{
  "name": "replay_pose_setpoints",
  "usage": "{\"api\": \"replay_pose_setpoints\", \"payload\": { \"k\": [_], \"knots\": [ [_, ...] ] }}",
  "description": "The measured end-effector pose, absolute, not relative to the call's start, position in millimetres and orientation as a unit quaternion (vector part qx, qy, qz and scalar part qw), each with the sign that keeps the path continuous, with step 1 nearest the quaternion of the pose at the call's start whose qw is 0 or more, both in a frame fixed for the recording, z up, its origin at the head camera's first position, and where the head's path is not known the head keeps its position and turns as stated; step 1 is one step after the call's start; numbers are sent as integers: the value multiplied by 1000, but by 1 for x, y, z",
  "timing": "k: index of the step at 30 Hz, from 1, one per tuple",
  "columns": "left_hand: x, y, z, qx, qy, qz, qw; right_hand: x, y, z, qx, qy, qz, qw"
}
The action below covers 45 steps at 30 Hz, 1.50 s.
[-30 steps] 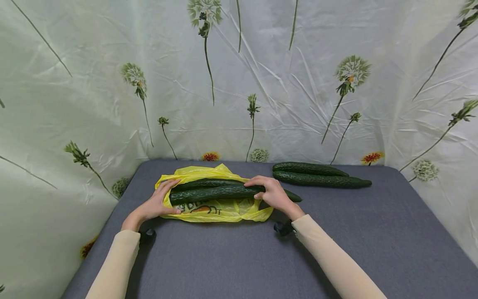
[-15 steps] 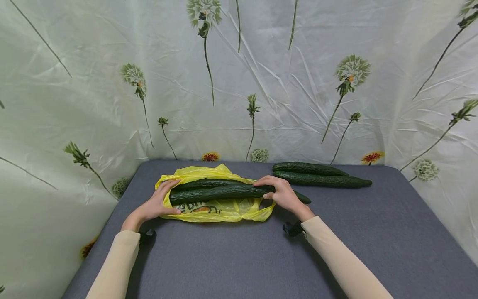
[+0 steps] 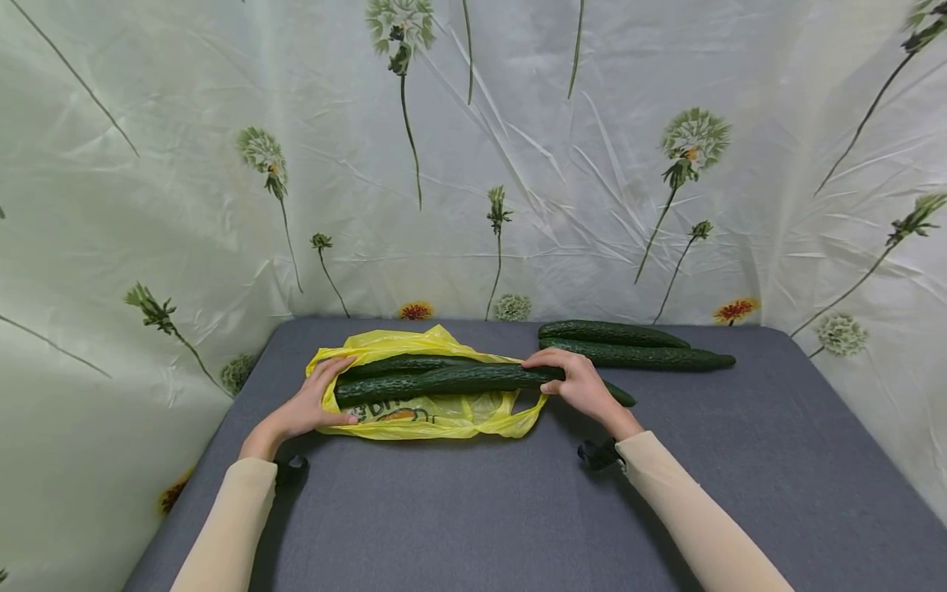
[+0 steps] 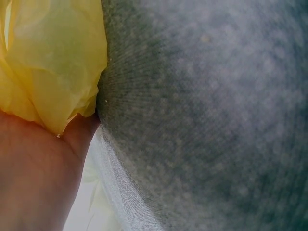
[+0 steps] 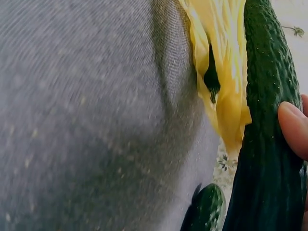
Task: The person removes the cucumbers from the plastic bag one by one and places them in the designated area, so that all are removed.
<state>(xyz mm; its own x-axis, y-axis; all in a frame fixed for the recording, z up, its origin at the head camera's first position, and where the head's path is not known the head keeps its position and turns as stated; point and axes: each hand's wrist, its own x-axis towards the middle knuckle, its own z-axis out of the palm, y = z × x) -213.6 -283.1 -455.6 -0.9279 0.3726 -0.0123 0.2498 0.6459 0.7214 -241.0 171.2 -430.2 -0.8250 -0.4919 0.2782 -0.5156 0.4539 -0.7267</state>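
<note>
A yellow plastic bag (image 3: pixel 488 426) lies on its side on the grey table, its opening spread toward the right. My left hand (image 3: pixel 305 406) holds its left end, thumb in front and fingers behind; the left wrist view shows the thin plastic (image 4: pixel 57 67) bunched against the palm. Two long dark green cucumbers lie in the bag: a front cucumber (image 3: pixel 444 381) and a rear cucumber (image 3: pixel 403 363) partly hidden behind it. My right hand (image 3: pixel 580 386) grips the front cucumber near its right end, which sticks out past the bag's mouth.
Two more cucumbers (image 3: pixel 629 353) lie side by side at the back right of the table (image 3: pixel 459 510). Behind the table hangs a pale curtain (image 3: pixel 577 247) with dandelion prints. A bag handle loop (image 5: pixel 231 96) hangs beside the gripped cucumber in the right wrist view.
My right hand has moved steadily to the right, drawing the front cucumber's end further out of the bag. The left hand and the bag have stayed put.
</note>
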Motion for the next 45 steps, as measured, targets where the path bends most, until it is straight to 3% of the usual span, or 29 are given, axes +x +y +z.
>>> {"api": "replay_pose_setpoints", "payload": {
  "k": [45],
  "knots": [
    [-215,-284,-458,166,903,387,83,-230,242,-432,240,-878,414,30]
  ]
}}
